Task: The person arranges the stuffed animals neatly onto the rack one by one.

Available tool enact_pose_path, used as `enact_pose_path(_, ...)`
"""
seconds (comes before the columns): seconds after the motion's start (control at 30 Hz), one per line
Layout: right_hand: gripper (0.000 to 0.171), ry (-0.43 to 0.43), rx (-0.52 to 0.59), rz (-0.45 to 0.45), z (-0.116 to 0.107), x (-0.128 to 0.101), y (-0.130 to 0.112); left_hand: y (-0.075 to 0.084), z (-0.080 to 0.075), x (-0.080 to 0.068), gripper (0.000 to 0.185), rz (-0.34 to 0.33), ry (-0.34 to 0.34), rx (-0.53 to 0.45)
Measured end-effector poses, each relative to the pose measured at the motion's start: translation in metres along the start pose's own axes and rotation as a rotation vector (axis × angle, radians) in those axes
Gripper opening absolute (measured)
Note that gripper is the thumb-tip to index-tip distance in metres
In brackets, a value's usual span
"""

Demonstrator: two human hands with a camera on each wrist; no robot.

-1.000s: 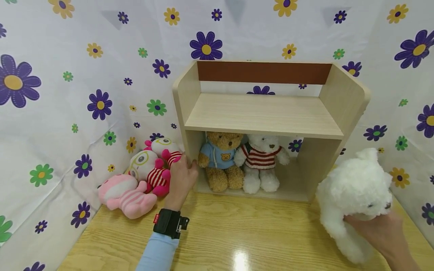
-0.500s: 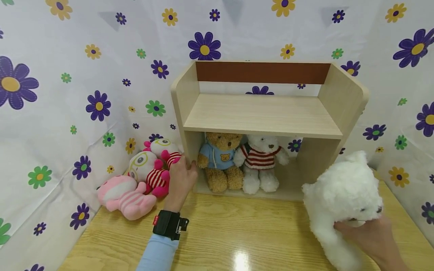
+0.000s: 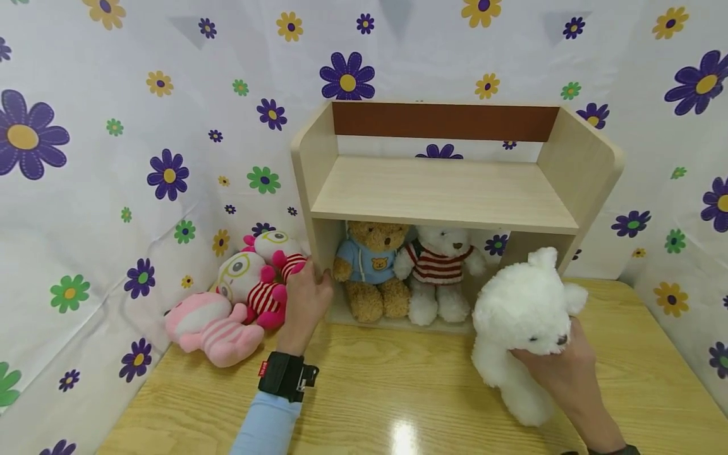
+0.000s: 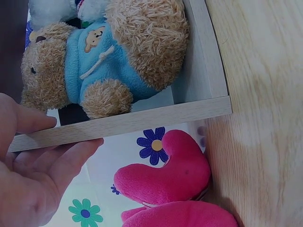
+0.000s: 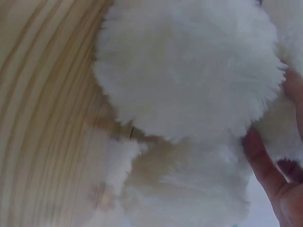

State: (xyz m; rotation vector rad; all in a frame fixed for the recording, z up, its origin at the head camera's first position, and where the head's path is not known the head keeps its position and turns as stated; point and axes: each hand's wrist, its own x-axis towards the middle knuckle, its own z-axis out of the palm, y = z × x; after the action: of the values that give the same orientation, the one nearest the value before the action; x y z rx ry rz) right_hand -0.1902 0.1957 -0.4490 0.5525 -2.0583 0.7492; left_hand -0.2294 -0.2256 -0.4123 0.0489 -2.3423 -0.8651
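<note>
My right hand (image 3: 571, 373) grips a fluffy white plush bear (image 3: 514, 309) under its head, in front of the right end of a wooden shelf (image 3: 443, 189). The bear's fur fills most of the right wrist view, with fingers (image 5: 265, 163) at its side. With my left hand (image 3: 307, 300) I hold the front edge of the shelf's left side panel (image 4: 118, 124), thumb inside and fingers outside. Inside the lower compartment sit a brown teddy bear (image 3: 372, 272) in a blue hoodie and a white teddy bear (image 3: 440, 268) in a red-striped sweater, side by side.
Left of the shelf, a pink plush toy (image 3: 213, 328) and two magenta-and-white plush toys (image 3: 241, 275) with striped bodies lean against flowered cloth (image 3: 114, 240). All stand on a wooden table (image 3: 364, 392). The shelf's upper board (image 3: 398, 189) is a flat surface with side walls.
My right hand has carried the white plush bear leftward, from the table's right side to the front of the shelf's right end. The left hand keeps its place on the side panel.
</note>
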Motion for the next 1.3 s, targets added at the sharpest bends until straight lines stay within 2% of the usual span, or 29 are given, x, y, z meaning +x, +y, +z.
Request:
enact_pose_path(0.2,0.084,0.079,-0.232,-0.080,0.024,0.007,-0.005,0.000,0.000,0.000,0.024,-0.001,-0.004,-0.007)
enact_pose_path(0.43,0.069,0.146,-0.415,-0.085,0.045,0.017,-0.011,0.000,0.000,-0.001,0.029,0.010,-0.001,-0.017)
enact_pose_path(0.53,0.056,0.149,-0.353,-0.007,0.054,0.022,-0.013,-0.001,-0.001,0.000,0.027,0.011,0.002,-0.010)
enact_pose_path(0.67,0.064,0.132,-0.228,0.098,0.065,0.030,-0.016,-0.001,-0.001,0.000,0.025,0.005,0.001,-0.020)
enact_pose_path(1.03,0.049,0.082,-0.371,0.167,0.082,0.049,-0.011,-0.003,-0.002,-0.003,0.021,0.005,0.011,-0.018)
enact_pose_path(1.1,0.049,0.047,-0.368,0.205,0.083,0.051,-0.011,-0.002,-0.001,-0.003,0.022,0.000,0.000,-0.021)
enact_pose_path(1.3,0.052,-0.148,-0.248,0.415,0.088,0.060,-0.011,-0.001,0.000,-0.003,0.023,-0.006,-0.012,-0.010)
